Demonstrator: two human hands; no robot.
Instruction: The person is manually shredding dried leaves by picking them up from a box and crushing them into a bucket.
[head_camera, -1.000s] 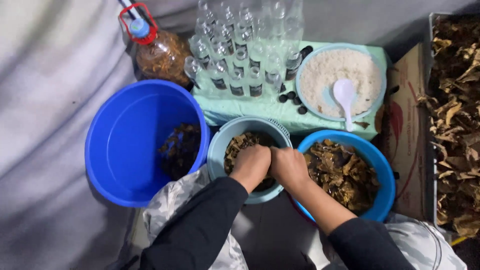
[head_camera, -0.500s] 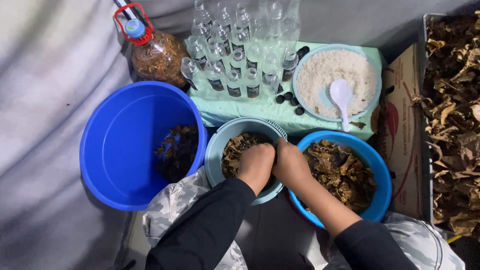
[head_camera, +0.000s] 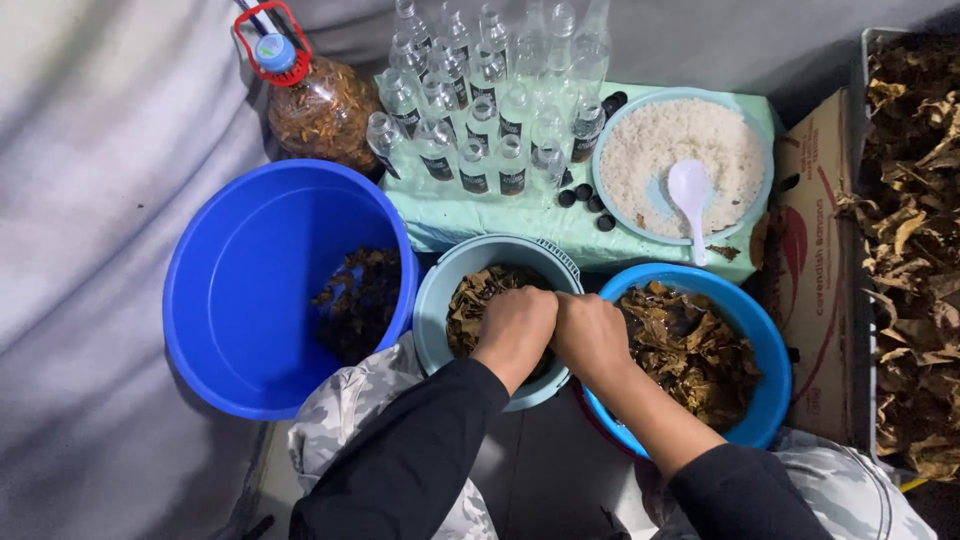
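On grey tarp (head_camera: 90, 200) — blue tubs (head_camera: 250, 300), btls (head_camera: 480, 110)

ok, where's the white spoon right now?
Head view, upper right: the white spoon lies in the pale blue bowl of white grains, right of the clear bottles and above the blue basin of brown leaves.

Brown cardboard box (head_camera: 815, 270) w/ red printed graphics stands on edge at right, between the pale green table (head_camera: 480, 215) and a tray of dry leaves. Small clear plastic bottles (head_camera: 480, 110) clustered on the table's back-left, each w/ a dark label band and white print, caps off. Big clear plastic jug (head_camera: 320, 110), blue cap, red carry handle, sits left of the bottles; no label visible. No signs or screens.
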